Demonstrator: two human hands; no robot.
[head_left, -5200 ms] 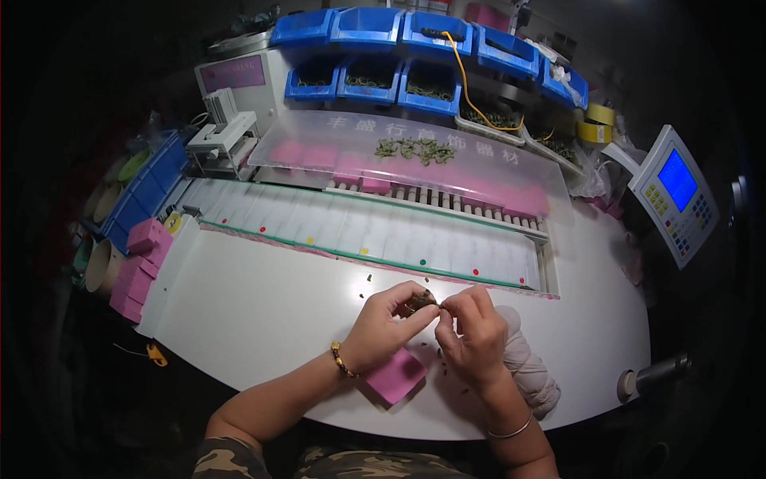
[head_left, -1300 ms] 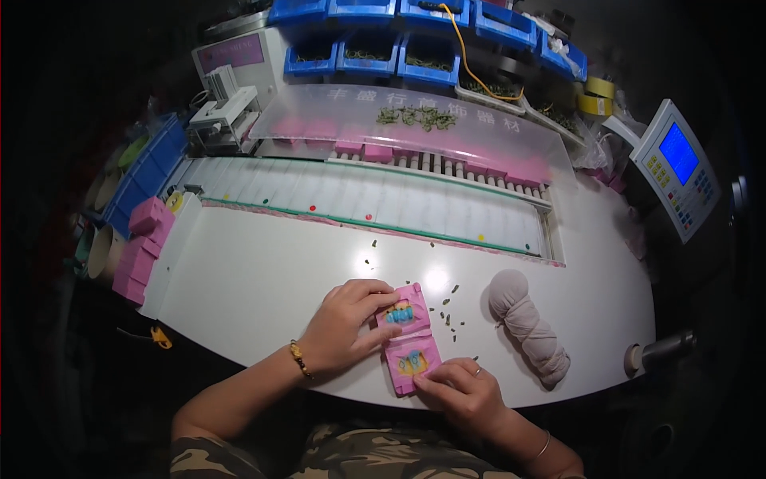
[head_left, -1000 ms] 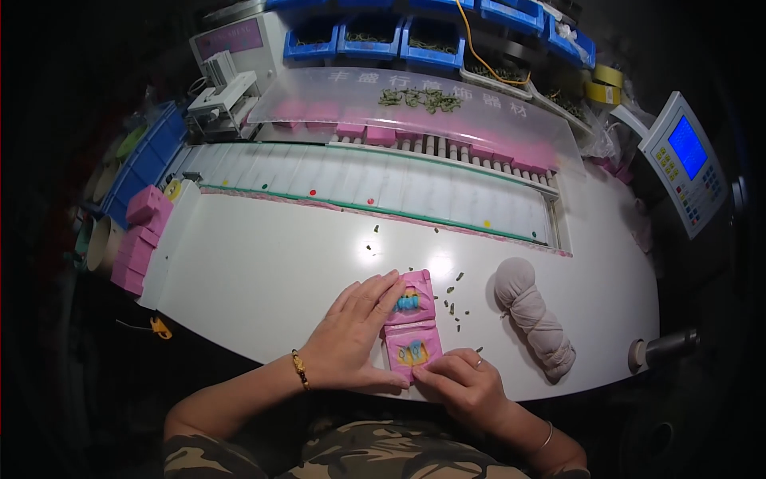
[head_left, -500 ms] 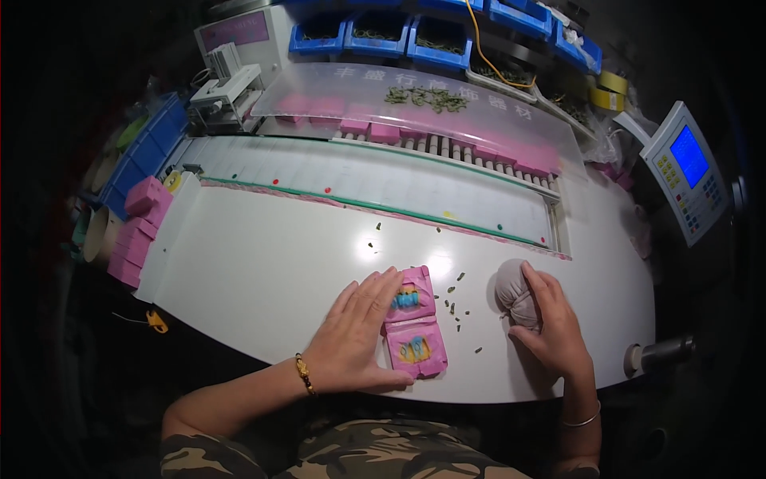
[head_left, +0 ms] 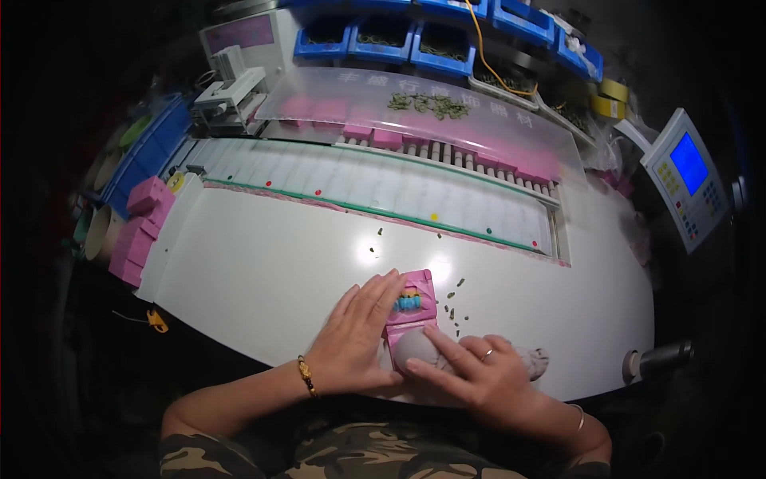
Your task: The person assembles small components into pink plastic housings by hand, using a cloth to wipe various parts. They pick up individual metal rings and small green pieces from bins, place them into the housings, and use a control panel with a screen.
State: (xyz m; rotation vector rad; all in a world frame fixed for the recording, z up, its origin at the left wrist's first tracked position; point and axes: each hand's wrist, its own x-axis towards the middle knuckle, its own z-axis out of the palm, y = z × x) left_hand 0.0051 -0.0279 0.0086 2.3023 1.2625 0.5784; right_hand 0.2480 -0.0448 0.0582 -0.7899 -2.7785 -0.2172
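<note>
A small pink hinged case [head_left: 415,307] is lying open near the front edge of the white worktop [head_left: 263,271], directly between the two hands. The left hand [head_left: 357,335] is resting flat with its fingers spread and extended, palm down, touching the case's left edge and steadying it; a gold bracelet [head_left: 304,377] is sitting on its wrist. The right hand [head_left: 471,375], wearing a ring, is pressing a pale grey cloth [head_left: 423,349] down onto the near half of the case, fingers stretched out and lying on top of the cloth, so that half is mostly covered. The far half is showing, with small blue and yellow pieces [head_left: 408,302] sitting inside it. The rest of the cloth is trailing off to the right beneath that hand. Tiny dark pieces [head_left: 455,295] are lying scattered on the worktop just beside the case on its right. Farther back, a ribbed white conveyor [head_left: 375,184] is running across, and a stack of pink boxes [head_left: 140,231] is sitting at the left edge.
</note>
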